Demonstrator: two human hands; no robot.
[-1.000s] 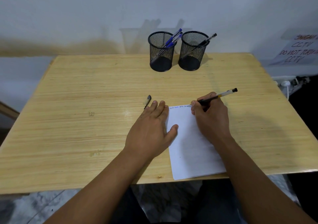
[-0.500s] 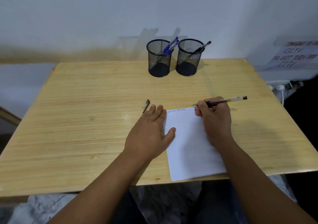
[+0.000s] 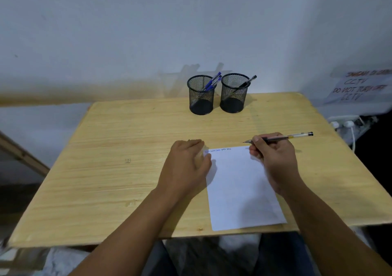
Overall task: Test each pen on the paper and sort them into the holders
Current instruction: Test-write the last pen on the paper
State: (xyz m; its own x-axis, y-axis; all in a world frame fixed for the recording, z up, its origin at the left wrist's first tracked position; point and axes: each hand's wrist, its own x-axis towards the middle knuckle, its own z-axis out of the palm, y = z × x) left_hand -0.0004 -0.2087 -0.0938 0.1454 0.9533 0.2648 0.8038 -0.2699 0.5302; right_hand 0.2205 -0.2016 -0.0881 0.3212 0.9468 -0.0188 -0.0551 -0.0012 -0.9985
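Right hand (image 3: 273, 159) pinches the pen (image 3: 280, 137) beyond the paper (image 3: 239, 190); left hand (image 3: 186, 165), fingers curled, presses beside it. Recap, then sort.

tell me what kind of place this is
Probably a plain room set up as a work or study spot: a bare wooden table against a white wall, two mesh pen holders, and a handwritten "CCTV, do not turn off" sign above a power strip.

We look from a single head-worn wide-angle camera, forward and steeply down over the wooden table (image 3: 106, 180), close above our own forearms at the near edge, with the wall (image 3: 148, 31) at the far side and no second view to overlap
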